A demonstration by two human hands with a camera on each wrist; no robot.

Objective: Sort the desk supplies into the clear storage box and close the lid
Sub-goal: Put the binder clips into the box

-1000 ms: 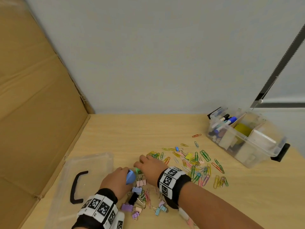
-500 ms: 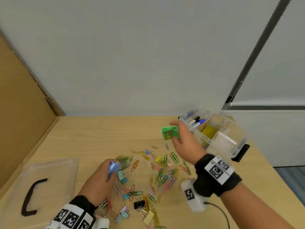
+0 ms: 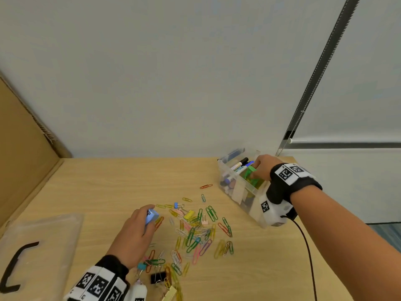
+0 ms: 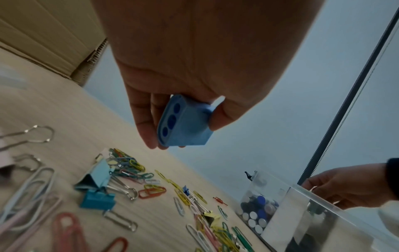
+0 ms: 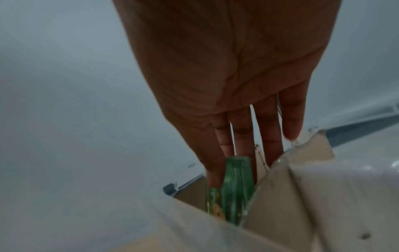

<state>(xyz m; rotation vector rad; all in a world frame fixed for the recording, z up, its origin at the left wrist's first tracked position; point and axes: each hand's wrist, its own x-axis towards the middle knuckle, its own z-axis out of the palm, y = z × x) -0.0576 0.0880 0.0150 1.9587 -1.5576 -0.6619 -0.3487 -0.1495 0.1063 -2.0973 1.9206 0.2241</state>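
Note:
My right hand [image 3: 256, 168] [image 5: 233, 163] reaches into the clear storage box [image 3: 237, 192] [image 5: 293, 196] at the right back of the desk. It pinches a green see-through case [image 3: 251, 175] [image 5: 236, 189] between thumb and fingers, low in a middle compartment. My left hand [image 3: 153, 218] [image 4: 183, 136] hovers just over the desk and grips a blue pencil sharpener [image 3: 151, 215] [image 4: 185, 124]. Loose coloured paper clips [image 3: 195, 231] [image 4: 129, 167] and binder clips [image 3: 142, 266] [image 4: 97, 201] lie scattered in front of it. The clear lid [image 3: 54, 231] with a black handle lies at the left.
Markers [image 3: 240, 164] and round magnets [image 4: 257, 211] fill the box's far compartment. A cardboard panel [image 3: 23, 153] stands along the left edge, a grey wall behind. A black cable [image 3: 308, 253] trails from my right wrist across the desk's right side.
My right hand lifted the green case from the clip pile, carried it right and lowered it into the box. My left hand kept hold of the blue sharpener and shifted slightly.

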